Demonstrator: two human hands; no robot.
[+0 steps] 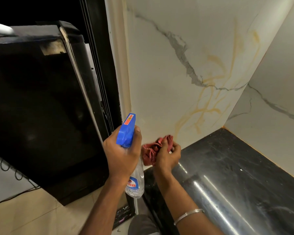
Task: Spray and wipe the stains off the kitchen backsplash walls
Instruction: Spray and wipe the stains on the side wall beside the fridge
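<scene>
Clear plastic spray bottle (127, 131) with a blue head, probably light and slick, is best held at the neck, where the left hand (122, 154) has its fingers curled round it. Its label shows only "lin". The right hand (168, 156) pinches a soft, bunched red cloth (148, 150) below yellow stains (202, 108) on the backsplash (159, 73), above the black worktop (227, 158).
</scene>
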